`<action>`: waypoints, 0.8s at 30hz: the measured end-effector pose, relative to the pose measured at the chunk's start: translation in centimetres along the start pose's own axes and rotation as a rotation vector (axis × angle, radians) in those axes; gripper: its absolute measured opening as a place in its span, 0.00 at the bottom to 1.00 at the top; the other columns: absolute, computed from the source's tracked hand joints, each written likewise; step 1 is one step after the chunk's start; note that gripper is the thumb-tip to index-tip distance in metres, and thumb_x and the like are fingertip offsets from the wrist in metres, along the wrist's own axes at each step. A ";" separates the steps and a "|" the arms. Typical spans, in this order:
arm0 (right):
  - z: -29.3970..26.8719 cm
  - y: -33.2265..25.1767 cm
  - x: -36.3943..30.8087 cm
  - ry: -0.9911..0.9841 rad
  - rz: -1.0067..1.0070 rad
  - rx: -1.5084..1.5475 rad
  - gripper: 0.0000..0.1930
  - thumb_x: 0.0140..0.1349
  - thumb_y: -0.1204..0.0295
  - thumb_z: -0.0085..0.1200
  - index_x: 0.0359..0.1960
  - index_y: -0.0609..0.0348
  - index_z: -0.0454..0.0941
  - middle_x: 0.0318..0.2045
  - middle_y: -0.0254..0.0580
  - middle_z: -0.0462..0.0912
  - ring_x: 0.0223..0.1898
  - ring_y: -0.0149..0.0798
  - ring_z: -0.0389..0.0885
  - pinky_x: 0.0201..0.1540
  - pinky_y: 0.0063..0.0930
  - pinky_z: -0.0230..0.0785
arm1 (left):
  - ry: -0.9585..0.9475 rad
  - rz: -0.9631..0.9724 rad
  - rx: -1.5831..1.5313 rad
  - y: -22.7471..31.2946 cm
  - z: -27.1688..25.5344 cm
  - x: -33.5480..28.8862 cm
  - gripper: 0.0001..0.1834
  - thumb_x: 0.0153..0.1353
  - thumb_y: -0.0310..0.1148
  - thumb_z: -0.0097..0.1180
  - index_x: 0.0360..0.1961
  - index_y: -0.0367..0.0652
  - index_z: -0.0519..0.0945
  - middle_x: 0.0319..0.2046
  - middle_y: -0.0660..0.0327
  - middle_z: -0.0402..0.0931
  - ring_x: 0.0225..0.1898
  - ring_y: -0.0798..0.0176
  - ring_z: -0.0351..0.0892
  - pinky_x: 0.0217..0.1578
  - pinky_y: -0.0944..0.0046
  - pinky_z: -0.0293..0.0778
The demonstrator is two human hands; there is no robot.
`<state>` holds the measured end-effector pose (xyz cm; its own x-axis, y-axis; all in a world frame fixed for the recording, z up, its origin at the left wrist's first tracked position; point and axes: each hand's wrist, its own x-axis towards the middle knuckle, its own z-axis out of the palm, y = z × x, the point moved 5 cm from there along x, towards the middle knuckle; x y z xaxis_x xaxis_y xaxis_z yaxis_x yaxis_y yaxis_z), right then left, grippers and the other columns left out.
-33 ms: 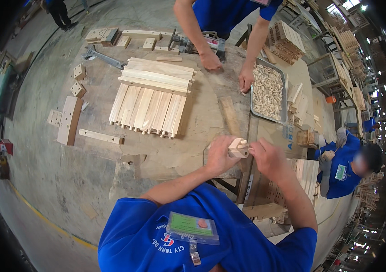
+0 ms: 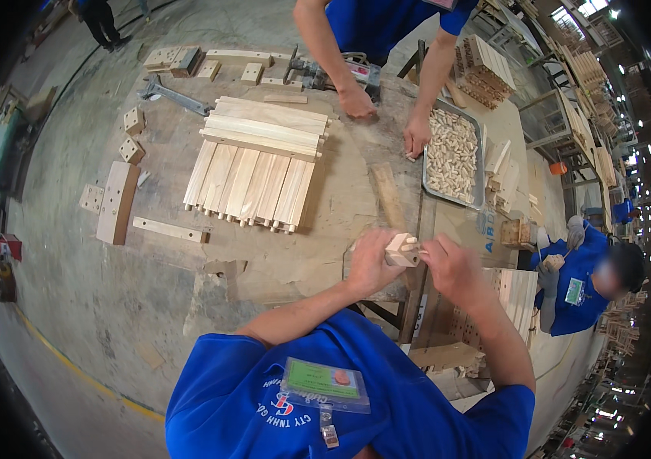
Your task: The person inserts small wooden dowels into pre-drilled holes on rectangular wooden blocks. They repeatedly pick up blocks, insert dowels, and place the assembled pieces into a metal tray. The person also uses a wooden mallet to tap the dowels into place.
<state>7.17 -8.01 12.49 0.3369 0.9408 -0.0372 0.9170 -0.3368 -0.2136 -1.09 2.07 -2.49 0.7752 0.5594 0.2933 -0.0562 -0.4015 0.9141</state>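
Both forearms reach forward, left hand (image 2: 371,264) and right hand (image 2: 452,268) close together, fingers curled.

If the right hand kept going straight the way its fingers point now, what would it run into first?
The right hand points left at the small wooden block with dowels that the left hand holds; it would meet that block at once, as its fingertips look already on it.

— What is the person wearing?

— A bright blue short-sleeved shirt (image 2: 264,398) with white and red print across the chest.

— Anything pinned on it?

— A badge (image 2: 324,382) in a clear sleeve, with a green card and a small reddish spot, and a little clip below it.

— And the arms?

— Bare from the sleeves down. The left hand (image 2: 370,260) and the right hand (image 2: 454,266) have no gloves, rings or watch.
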 end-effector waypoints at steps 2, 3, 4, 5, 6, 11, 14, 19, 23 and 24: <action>0.4 0.0 -0.1 0.019 -0.003 0.010 0.06 0.69 0.74 0.61 0.44 0.60 0.80 0.35 0.47 0.79 0.34 0.57 0.83 0.33 0.48 0.75 | -0.004 -0.004 0.003 0.0 0.0 -0.1 0.32 0.45 0.35 0.80 0.54 0.50 0.80 0.44 0.57 0.79 0.48 0.45 0.80 0.47 0.48 0.76; 0.6 0.1 -0.1 0.026 -0.001 0.009 0.06 0.69 0.73 0.61 0.44 0.59 0.80 0.35 0.46 0.79 0.34 0.56 0.84 0.33 0.47 0.76 | 0.002 -0.003 -0.001 0.0 0.0 -0.1 0.32 0.45 0.35 0.80 0.54 0.50 0.80 0.44 0.57 0.79 0.48 0.45 0.80 0.47 0.48 0.76; 0.8 0.3 -0.1 0.033 0.002 0.008 0.06 0.69 0.72 0.61 0.43 0.58 0.79 0.35 0.45 0.79 0.34 0.55 0.84 0.33 0.46 0.76 | 0.008 -0.002 -0.006 0.0 -0.1 -0.2 0.32 0.45 0.35 0.80 0.53 0.50 0.80 0.44 0.57 0.79 0.48 0.45 0.80 0.47 0.48 0.76; 0.8 0.5 -0.1 0.045 0.003 0.001 0.06 0.69 0.71 0.62 0.42 0.56 0.79 0.35 0.44 0.79 0.34 0.53 0.85 0.33 0.45 0.77 | 0.018 0.006 -0.013 0.1 0.0 0.0 0.32 0.45 0.35 0.80 0.53 0.50 0.80 0.44 0.56 0.79 0.47 0.45 0.80 0.47 0.48 0.76; 1.0 0.6 -0.2 0.056 0.007 0.015 0.06 0.69 0.71 0.62 0.43 0.57 0.79 0.35 0.45 0.79 0.34 0.53 0.84 0.33 0.44 0.77 | 0.008 -0.001 -0.018 0.1 0.0 0.1 0.32 0.45 0.35 0.80 0.53 0.50 0.80 0.44 0.56 0.79 0.48 0.45 0.80 0.48 0.48 0.76; 0.1 1.1 -0.3 0.106 0.078 0.165 0.08 0.73 0.75 0.57 0.51 0.59 0.78 0.35 0.44 0.80 0.31 0.44 0.83 0.34 0.38 0.76 | -0.008 -0.025 -0.029 -0.1 -0.1 0.4 0.31 0.46 0.34 0.79 0.53 0.48 0.80 0.44 0.55 0.79 0.48 0.44 0.80 0.49 0.48 0.76; 1.9 2.6 -3.2 0.100 0.575 0.820 0.10 0.76 0.78 0.52 0.56 0.61 0.75 0.36 0.37 0.80 0.34 0.33 0.83 0.36 0.31 0.78 | -0.010 -0.049 -0.053 0.0 -0.7 0.6 0.30 0.46 0.33 0.79 0.52 0.48 0.81 0.43 0.55 0.80 0.48 0.42 0.80 0.48 0.48 0.76; 3.4 2.8 -6.1 0.248 0.577 1.124 0.09 0.77 0.79 0.50 0.55 0.63 0.73 0.40 0.35 0.80 0.34 0.30 0.83 0.37 0.27 0.80 | -0.022 -0.043 -0.044 0.1 -0.5 0.3 0.29 0.46 0.32 0.79 0.51 0.47 0.82 0.42 0.53 0.81 0.47 0.41 0.82 0.48 0.48 0.78; 1.6 1.0 -6.0 0.254 0.660 1.005 0.07 0.77 0.80 0.51 0.53 0.63 0.75 0.38 0.39 0.83 0.30 0.31 0.84 0.32 0.26 0.79 | -0.025 -0.066 -0.030 -0.4 -0.1 0.2 0.29 0.46 0.32 0.78 0.51 0.46 0.82 0.44 0.53 0.82 0.48 0.42 0.82 0.49 0.48 0.78; 1.3 0.8 -6.1 0.215 0.642 0.931 0.06 0.76 0.80 0.53 0.51 0.63 0.76 0.36 0.39 0.84 0.30 0.30 0.84 0.32 0.25 0.78 | -0.042 -0.073 -0.036 -0.5 0.0 0.1 0.29 0.46 0.32 0.78 0.52 0.46 0.82 0.44 0.53 0.82 0.48 0.42 0.82 0.49 0.48 0.78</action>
<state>5.57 -13.93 11.24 0.7963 0.5500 -0.2518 0.0806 -0.5090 -0.8570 -0.95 2.32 -2.91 0.8035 0.5554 0.2144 -0.0204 -0.3342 0.9423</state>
